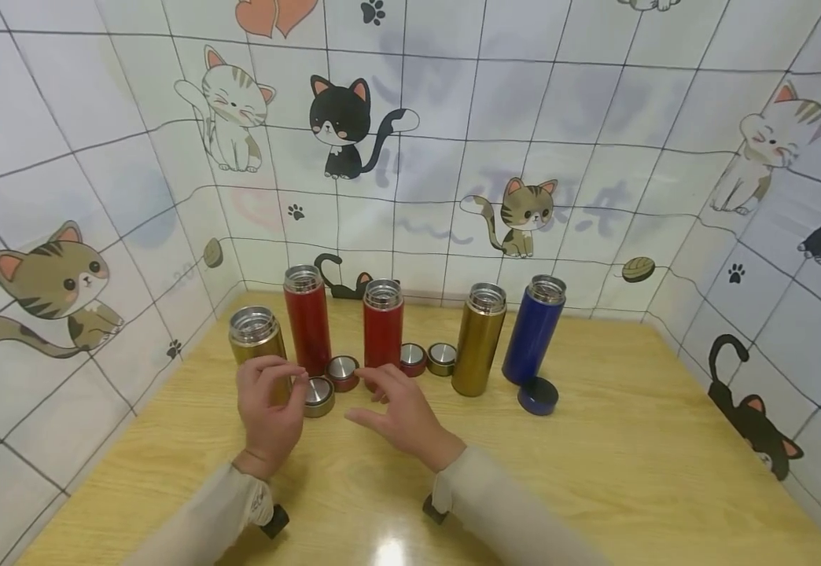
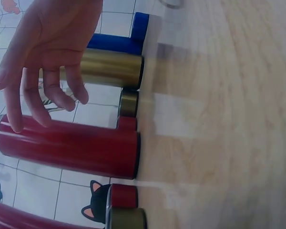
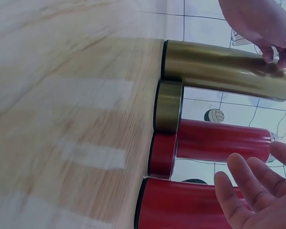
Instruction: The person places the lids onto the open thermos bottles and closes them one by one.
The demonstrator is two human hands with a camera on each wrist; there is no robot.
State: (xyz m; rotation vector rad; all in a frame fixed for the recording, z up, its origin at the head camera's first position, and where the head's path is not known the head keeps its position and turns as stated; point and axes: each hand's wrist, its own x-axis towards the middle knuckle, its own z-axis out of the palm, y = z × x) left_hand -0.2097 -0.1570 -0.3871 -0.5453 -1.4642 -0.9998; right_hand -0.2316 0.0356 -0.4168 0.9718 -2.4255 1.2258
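My left hand [image 1: 272,405] is in front of the left gold thermos bottle [image 1: 253,330], its fingers loosely bent toward the thumb with nothing between them. In the right wrist view its fingertips overlap that bottle's side. A gold lid [image 1: 318,397] sits just right of this hand, beside a red lid [image 1: 343,373]. My right hand [image 1: 405,413] hovers before the middle red bottle [image 1: 383,330], thumb and fingers spread apart and holding nothing. In the left wrist view, the right hand [image 2: 57,52] shows its palm with the fingers hanging down across the red bottle.
Another red bottle [image 1: 307,322] stands behind the lids. Farther right are a second red lid [image 1: 413,359], a second gold lid [image 1: 442,358], a gold bottle [image 1: 479,342] and a blue bottle [image 1: 534,330] with its blue lid [image 1: 538,396]. All bottles stand uncapped on the wooden table [image 1: 630,472] before a cat-print backdrop.
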